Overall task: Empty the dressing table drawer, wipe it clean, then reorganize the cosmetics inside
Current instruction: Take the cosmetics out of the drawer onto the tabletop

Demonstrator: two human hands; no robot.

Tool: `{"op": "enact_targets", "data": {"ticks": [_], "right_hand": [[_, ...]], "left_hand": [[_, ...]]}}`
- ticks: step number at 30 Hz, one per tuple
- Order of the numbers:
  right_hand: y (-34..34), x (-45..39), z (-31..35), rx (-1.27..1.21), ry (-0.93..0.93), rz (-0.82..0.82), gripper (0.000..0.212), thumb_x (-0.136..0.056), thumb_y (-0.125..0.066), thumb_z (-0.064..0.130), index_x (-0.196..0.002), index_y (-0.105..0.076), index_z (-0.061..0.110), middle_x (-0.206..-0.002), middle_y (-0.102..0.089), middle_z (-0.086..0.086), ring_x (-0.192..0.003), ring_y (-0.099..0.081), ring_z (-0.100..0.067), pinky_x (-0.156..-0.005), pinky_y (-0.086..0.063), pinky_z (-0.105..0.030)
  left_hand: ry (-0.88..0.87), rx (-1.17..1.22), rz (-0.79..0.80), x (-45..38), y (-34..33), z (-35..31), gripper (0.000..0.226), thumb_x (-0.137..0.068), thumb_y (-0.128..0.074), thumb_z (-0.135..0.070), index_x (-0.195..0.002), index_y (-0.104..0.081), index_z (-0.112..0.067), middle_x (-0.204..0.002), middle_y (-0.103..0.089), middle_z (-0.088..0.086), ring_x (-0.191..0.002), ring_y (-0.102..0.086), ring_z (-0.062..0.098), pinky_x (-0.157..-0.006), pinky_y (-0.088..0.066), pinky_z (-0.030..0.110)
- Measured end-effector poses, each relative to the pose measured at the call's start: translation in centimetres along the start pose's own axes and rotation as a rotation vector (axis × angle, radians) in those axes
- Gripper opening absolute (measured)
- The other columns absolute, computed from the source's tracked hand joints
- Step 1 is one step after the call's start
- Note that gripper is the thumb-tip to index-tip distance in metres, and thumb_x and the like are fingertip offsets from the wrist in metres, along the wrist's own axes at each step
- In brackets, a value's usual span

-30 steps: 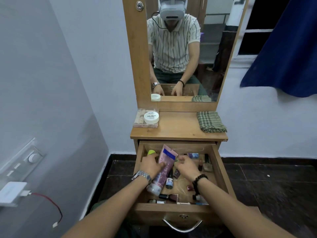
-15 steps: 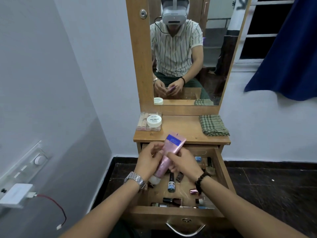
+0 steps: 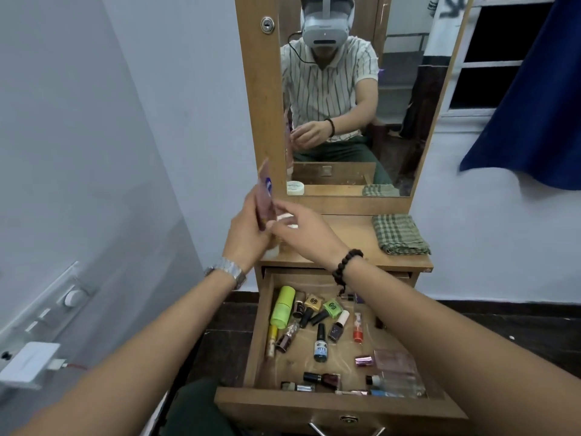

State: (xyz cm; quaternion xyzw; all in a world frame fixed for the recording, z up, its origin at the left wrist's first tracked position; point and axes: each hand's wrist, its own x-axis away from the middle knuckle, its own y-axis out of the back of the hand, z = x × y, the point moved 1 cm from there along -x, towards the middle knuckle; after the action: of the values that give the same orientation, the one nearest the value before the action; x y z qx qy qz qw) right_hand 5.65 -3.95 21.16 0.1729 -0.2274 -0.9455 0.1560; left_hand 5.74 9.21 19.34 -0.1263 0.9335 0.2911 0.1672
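Hands: left hand (image 3: pixel 248 234) grips pink tube (image 3: pixel 265 199) above tabletop (image 3: pixel 352 243), right hand (image 3: pixel 301 229) relaxed beside it | drawer (image 3: pixel 339 401) still full | risk: blurred tube likely knocks the jar hidden behind the hands

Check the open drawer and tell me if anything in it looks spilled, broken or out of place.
No spill or breakage shows. The drawer is simply untidy: nail polish bottles lie scattered at all angles, most tipped on their sides, and a lime green container lies flat along the left wall. That fits a drawer not yet emptied.
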Motion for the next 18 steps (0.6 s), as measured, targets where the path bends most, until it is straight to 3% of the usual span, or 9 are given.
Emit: {"op": "enact_targets", "data": {"ticks": [2, 5, 9, 11, 14, 18], "right_hand": [[-0.1, -1.2, 0.4, 0.022, 0.008, 0.021, 0.052, -0.092, -0.059, 0.030, -0.142, -0.045, 0.021, -0.135, -0.056, 0.003, -0.119, -0.054, -0.010, -0.099, -0.047, -0.032], [0.0, -2.1, 0.0, -0.018, -0.017, -0.002, 0.049, -0.093, -0.058, 0.028, -0.140, -0.045, 0.021, -0.136, -0.054, 0.003, -0.120, -0.053, -0.011, -0.101, -0.045, -0.032], [0.3, -1.4, -2.3, 0.015, -0.067, 0.020, 0.047, -0.095, -0.055, 0.027, -0.141, -0.045, 0.022, -0.137, -0.052, 0.005, -0.118, -0.053, -0.011, -0.088, -0.046, -0.022], [0.5, -0.6, -3.9, 0.036, -0.107, 0.045, 0.046, -0.094, -0.055, 0.026, -0.140, -0.046, 0.024, -0.136, -0.053, 0.007, -0.115, -0.054, -0.009, -0.082, -0.045, -0.017], [0.8, 0.4, -5.8, 0.074, -0.156, 0.066, 0.046, -0.092, -0.056, 0.026, -0.138, -0.048, 0.024, -0.132, -0.056, 0.008, -0.108, -0.056, -0.006, -0.085, -0.045, -0.018], [1.4, 1.3, -7.5, 0.129, -0.177, 0.089, 0.045, -0.093, -0.056, 0.024, -0.138, -0.049, 0.021, -0.129, -0.058, 0.009, -0.102, -0.059, -0.005, -0.079, -0.044, -0.010]], "left_hand": [[0.066, 0.110, -0.072, -2.3, 0.4, 0.3, 0.050, -0.081, -0.069, -0.012, -0.123, -0.043, -0.020, -0.096, -0.062, -0.004, -0.080, -0.063, 0.011, -0.051, -0.049, 0.013], [0.095, 0.211, -0.142, -5.8, 0.5, 0.9, 0.055, -0.082, -0.068, -0.010, -0.128, -0.039, -0.020, -0.109, -0.056, -0.005, -0.095, -0.057, 0.011, -0.055, -0.043, 0.009], [0.124, 0.249, -0.163, -9.0, -0.2, 1.9, 0.059, -0.083, -0.065, -0.003, -0.131, -0.037, -0.021, -0.114, -0.054, -0.004, -0.101, -0.056, 0.015, -0.060, -0.046, 0.014], [0.150, 0.239, -0.142, -10.0, -1.0, 2.6, 0.058, -0.083, -0.064, -0.001, -0.130, -0.038, -0.021, -0.117, -0.056, -0.001, -0.105, -0.057, 0.018, -0.068, -0.053, 0.023], [0.182, 0.206, -0.095, -10.9, -2.4, 3.5, 0.058, -0.084, -0.064, -0.001, -0.131, -0.037, -0.021, -0.122, -0.055, 0.002, -0.109, -0.055, 0.020, -0.081, -0.055, 0.035], [0.170, 0.165, -0.097, -11.2, -3.8, 4.1, 0.056, -0.085, -0.063, -0.001, -0.131, -0.037, -0.020, -0.122, -0.053, 0.001, -0.108, -0.052, 0.017, -0.060, -0.044, 0.013]]}}
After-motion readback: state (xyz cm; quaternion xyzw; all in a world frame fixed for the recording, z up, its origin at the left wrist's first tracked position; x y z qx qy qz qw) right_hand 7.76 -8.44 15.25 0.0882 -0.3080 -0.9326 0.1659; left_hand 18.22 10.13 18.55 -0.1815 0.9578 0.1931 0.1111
